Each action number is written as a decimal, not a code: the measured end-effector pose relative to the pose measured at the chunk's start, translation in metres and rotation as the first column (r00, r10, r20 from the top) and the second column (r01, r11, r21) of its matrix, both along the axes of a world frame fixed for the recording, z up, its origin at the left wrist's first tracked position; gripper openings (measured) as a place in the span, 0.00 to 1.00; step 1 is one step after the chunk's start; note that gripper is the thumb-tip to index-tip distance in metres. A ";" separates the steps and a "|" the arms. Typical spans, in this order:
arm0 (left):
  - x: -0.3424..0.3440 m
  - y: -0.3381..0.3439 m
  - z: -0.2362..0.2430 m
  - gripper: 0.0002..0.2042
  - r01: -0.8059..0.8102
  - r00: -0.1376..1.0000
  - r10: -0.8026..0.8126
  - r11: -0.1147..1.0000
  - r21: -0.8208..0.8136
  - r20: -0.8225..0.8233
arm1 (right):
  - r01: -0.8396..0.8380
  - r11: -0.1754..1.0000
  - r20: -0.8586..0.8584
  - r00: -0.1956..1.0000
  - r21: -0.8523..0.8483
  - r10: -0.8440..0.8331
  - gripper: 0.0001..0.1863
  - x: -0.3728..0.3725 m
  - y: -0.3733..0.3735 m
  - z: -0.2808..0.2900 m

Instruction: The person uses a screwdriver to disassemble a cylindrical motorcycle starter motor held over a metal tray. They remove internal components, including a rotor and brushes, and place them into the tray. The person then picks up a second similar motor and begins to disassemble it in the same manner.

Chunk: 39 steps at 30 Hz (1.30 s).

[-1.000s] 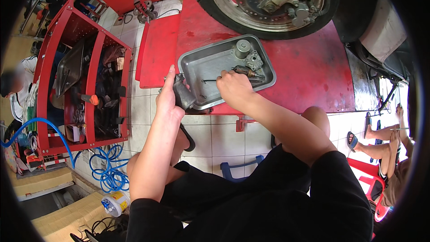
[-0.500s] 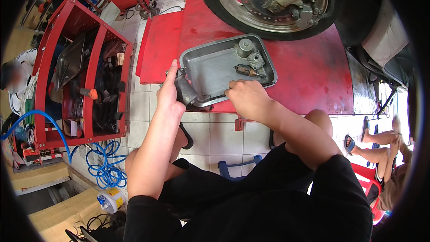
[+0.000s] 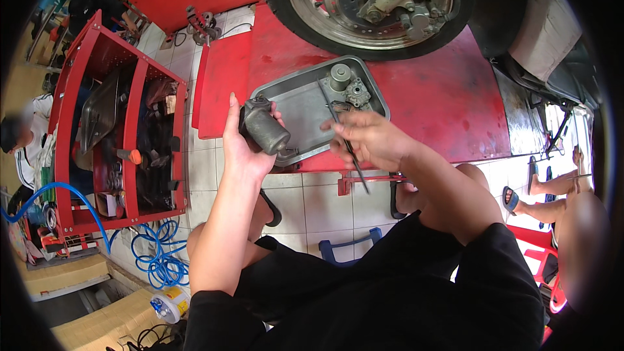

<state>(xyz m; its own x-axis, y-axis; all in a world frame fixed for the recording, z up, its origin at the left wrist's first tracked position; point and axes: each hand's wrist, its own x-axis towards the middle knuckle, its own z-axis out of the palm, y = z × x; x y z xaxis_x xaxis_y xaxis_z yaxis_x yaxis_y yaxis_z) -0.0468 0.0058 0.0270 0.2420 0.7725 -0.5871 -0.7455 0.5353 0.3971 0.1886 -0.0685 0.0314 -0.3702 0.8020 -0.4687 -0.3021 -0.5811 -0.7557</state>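
Note:
A dark grey cylindrical metal motor housing (image 3: 266, 131) rests in my left hand (image 3: 244, 153), whose fingers wrap round it at the tray's near left corner. My right hand (image 3: 380, 138) grips a thin dark rod (image 3: 354, 159) that slants across the tray's near edge; its exact kind cannot be made out. The shallow grey metal tray (image 3: 292, 73) lies on a red work surface. At its right end sit a short silver cylinder (image 3: 339, 77) and a cast metal part with a round opening (image 3: 357, 93). A small part beside them is partly hidden by my right hand.
A motorcycle's front wheel (image 3: 286, 26) stands on the red platform (image 3: 442, 117) beyond the tray. To the left is a red tool cart (image 3: 133, 136), with a coiled blue hose (image 3: 156, 247) on the floor. A blue stool (image 3: 351, 248) is below me. Another person's legs (image 3: 552, 208) show at right.
My right hand has lifted from the tray's near edge and now shows a thin dark rod. The motor housing in my left hand has turned, showing more of its side. The view has shifted slightly.

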 end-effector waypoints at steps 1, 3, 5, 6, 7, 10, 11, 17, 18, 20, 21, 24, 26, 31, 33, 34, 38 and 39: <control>0.003 -0.001 0.003 0.29 0.007 0.998 -0.009 0.999 0.033 0.062 | -0.034 0.999 0.017 0.999 -0.023 0.035 0.17 0.003 -0.004 -0.007; 0.006 -0.002 0.006 0.31 0.008 0.983 -0.026 0.995 0.096 0.184 | -0.041 0.997 0.005 0.999 -0.058 0.042 0.16 0.008 -0.012 -0.011; 0.013 -0.001 0.009 0.32 0.032 0.950 -0.081 0.986 0.166 0.302 | -0.006 0.999 -0.029 1.000 -0.037 0.005 0.16 0.017 -0.019 -0.003; 0.015 -0.001 0.010 0.32 0.038 0.927 -0.110 0.979 0.202 0.358 | 0.009 1.000 -0.047 0.999 -0.027 -0.010 0.16 0.021 -0.022 0.000; 0.016 0.003 -0.001 0.32 0.050 0.922 -0.151 0.960 0.277 0.355 | 0.021 0.999 -0.042 0.999 -0.035 -0.022 0.17 0.026 -0.023 0.001; 0.026 0.006 -0.006 0.36 0.085 0.897 -0.238 0.920 0.382 0.373 | 0.053 0.998 -0.027 0.998 -0.040 -0.054 0.17 0.038 -0.025 0.005; 0.031 0.005 0.002 0.35 0.140 0.906 -0.274 0.912 0.384 0.321 | 0.061 0.998 -0.015 0.998 -0.035 -0.062 0.17 0.042 -0.026 0.006; 0.055 -0.005 -0.007 0.41 0.256 0.769 -0.421 0.893 0.371 0.481 | 0.054 0.995 0.014 0.998 -0.082 -0.053 0.15 0.045 -0.039 0.007; 0.062 -0.009 -0.006 0.42 0.296 0.779 -0.409 0.908 0.297 0.476 | 0.053 0.992 0.041 0.998 -0.115 -0.049 0.15 0.045 -0.043 0.006; 0.066 -0.012 -0.010 0.44 0.259 0.809 -0.328 0.944 0.205 0.488 | 0.046 0.989 -0.022 0.999 -0.143 -0.050 0.14 0.050 -0.044 -0.008; 0.065 -0.011 -0.011 0.43 0.255 0.812 -0.304 0.953 0.166 0.498 | 0.049 0.990 -0.022 0.998 -0.133 -0.052 0.14 0.051 -0.045 -0.012; 0.057 -0.008 -0.009 0.36 0.229 0.874 -0.315 0.939 0.258 0.371 | 0.081 0.991 -0.007 0.997 -0.103 -0.082 0.15 0.054 -0.043 -0.006; 0.055 -0.007 0.000 0.33 0.186 0.946 -0.260 0.924 0.334 0.191 | 0.095 0.993 -0.025 0.995 -0.071 -0.097 0.15 0.059 -0.041 0.000; 0.069 0.002 -0.020 0.37 0.156 0.861 -0.261 0.952 0.263 0.436 | 0.130 0.991 0.034 0.991 -0.014 -0.130 0.19 0.063 -0.037 0.003; 0.066 0.004 -0.024 0.37 0.159 0.821 -0.161 0.986 0.052 0.548 | 0.041 0.999 0.077 0.996 -0.025 -0.039 0.20 0.058 -0.040 0.013; 0.065 0.005 -0.025 0.37 0.166 0.798 -0.102 0.985 -0.054 0.594 | -0.003 0.999 0.097 0.995 -0.032 0.006 0.20 0.054 -0.041 0.016; 0.060 0.010 -0.004 0.33 0.103 0.954 -0.119 0.992 0.070 0.277 | -0.032 0.999 -0.141 0.990 0.004 0.033 0.21 0.039 -0.049 -0.011; 0.063 0.006 0.003 0.27 0.053 0.989 -0.066 0.993 0.102 0.132 | -0.053 0.997 -0.244 0.968 0.054 0.065 0.21 0.034 -0.051 -0.016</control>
